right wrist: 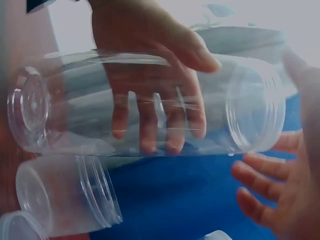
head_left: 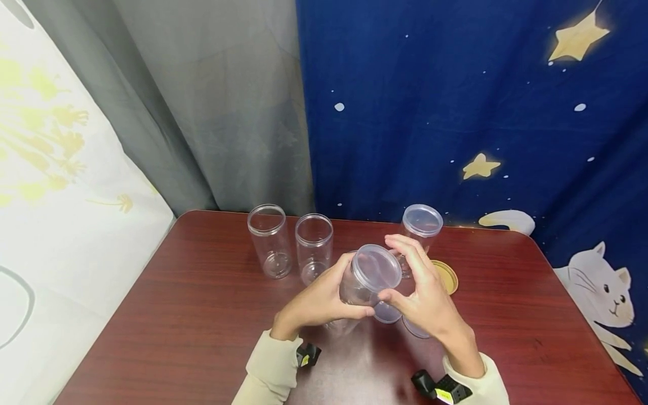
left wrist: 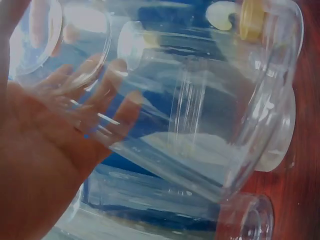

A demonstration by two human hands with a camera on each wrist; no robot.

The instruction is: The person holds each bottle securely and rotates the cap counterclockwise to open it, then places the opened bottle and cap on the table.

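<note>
My left hand (head_left: 324, 295) wraps round the body of a clear plastic jar (right wrist: 75, 105), which is tilted above the table. A translucent lid (head_left: 377, 267) covers its mouth, facing up toward the head camera. Through the clear wall, the left fingers (right wrist: 147, 120) show behind the jar in the right wrist view. My right hand (head_left: 427, 295) arches around the lid end, thumb and fingers spread apart, with the thumb tip right at the lid's lower edge. In the left wrist view the left palm (left wrist: 45, 165) lies along the jar's side.
Two lidless clear jars (head_left: 270, 242) (head_left: 314, 247) stand upright at the back left. A lidded jar (head_left: 422, 222) stands at the back right, a gold-coloured lid (head_left: 446, 277) in front of it. Under my hands are clear round pieces (head_left: 387, 313). Curtains (head_left: 243, 112) hang behind the table (head_left: 192, 315).
</note>
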